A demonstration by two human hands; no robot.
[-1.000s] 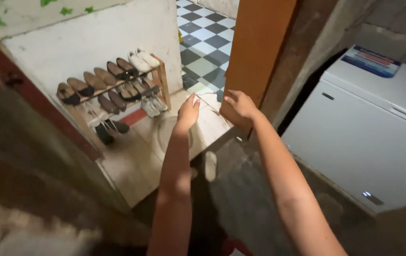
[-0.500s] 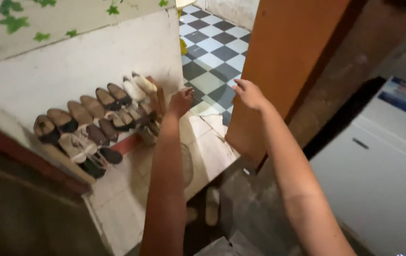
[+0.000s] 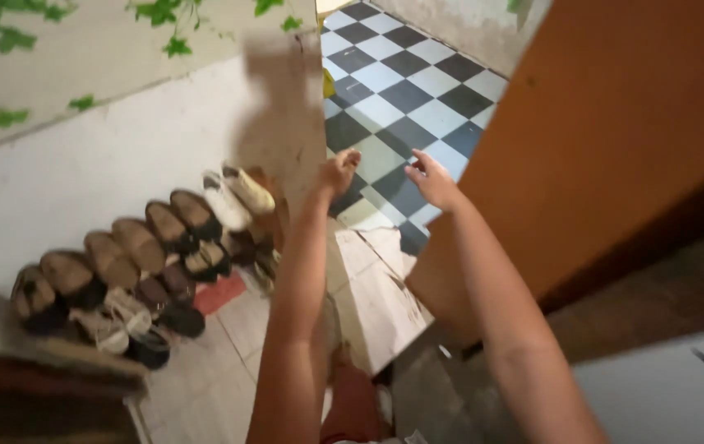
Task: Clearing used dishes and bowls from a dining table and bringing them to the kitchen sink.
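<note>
Reaching further forward than before, both empty hands, left hand and right hand, hang loosely open.

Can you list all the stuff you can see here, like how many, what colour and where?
shoes: many pairs, brown, black and white, on a rack at the left wall
wall: one, white with green leaf pattern, left
checkered floor: one, black and white, top centre
door: one, orange-brown, right
white appliance: one, bottom right corner
left hand: one, empty, raised over the floor
right hand: one, empty, beside the door's edge
</note>
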